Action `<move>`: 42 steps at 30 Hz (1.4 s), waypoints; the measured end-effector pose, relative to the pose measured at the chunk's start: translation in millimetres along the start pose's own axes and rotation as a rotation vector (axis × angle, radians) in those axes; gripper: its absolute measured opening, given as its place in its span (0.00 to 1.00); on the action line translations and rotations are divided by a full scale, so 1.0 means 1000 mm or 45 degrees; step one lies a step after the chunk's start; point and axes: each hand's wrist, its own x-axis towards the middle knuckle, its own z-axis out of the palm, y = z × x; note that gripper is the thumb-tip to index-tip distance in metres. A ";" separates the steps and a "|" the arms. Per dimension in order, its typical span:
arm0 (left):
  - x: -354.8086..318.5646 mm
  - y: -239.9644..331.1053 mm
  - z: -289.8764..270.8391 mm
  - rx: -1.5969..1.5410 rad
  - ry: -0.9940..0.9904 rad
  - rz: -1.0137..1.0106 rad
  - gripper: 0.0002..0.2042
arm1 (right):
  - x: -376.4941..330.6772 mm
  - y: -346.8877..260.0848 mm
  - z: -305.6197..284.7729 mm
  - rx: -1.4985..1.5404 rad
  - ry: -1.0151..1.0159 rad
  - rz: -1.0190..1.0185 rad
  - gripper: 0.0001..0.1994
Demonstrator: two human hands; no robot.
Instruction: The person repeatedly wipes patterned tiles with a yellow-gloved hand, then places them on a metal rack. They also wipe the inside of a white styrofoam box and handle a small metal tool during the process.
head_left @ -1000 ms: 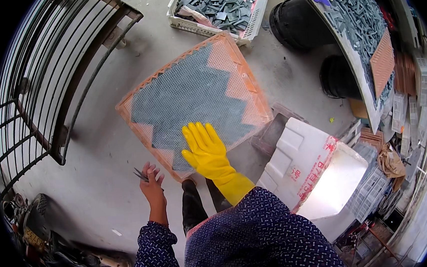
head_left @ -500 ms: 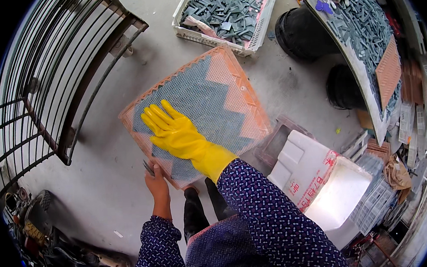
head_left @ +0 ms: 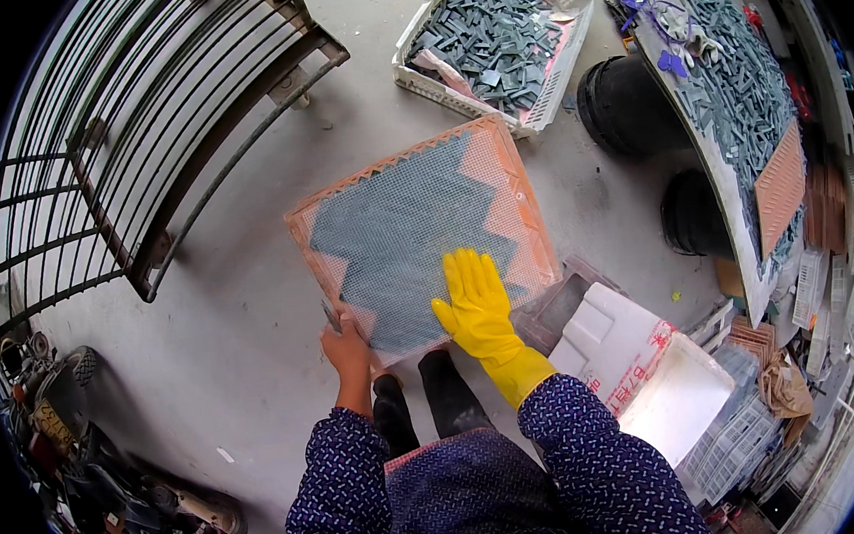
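Note:
A square orange board lies before me, carrying grey tile pieces in a zigzag-edged pattern under a white mesh sheet. My right hand, in a yellow rubber glove, rests palm down on the mesh near the board's near right corner, its fingers stretched out. At the near left edge, my bare left hand is closed around a narrow, dark grey pointed tool; its exact kind is too small to make out. Whether that hand also touches the board is unclear.
A white plastic crate of grey tile strips stands beyond the board. More strips cover a tabletop at right, above black buckets. A white foam box sits near right, a metal rack far left, a motorbike near left.
My gloved right hand has slid from the left part of the mesh toward me and to the right. My left hand stays by the board's left edge with the tool. The whole view has shifted.

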 end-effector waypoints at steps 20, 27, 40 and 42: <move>0.013 0.007 -0.043 -0.715 -0.465 -0.312 0.15 | -0.159 -0.060 -0.085 1.048 -0.065 0.664 0.15; -0.024 0.068 -0.033 -0.886 -0.964 -0.590 0.14 | -0.187 -0.045 -0.101 1.246 0.013 0.795 0.16; -0.151 0.150 -0.108 -1.317 -1.054 -0.489 0.19 | -0.174 -0.023 -0.246 0.752 0.182 0.307 0.19; -0.159 0.145 -0.148 -1.479 -1.070 -0.318 0.23 | -0.178 -0.008 -0.246 0.866 0.116 0.397 0.19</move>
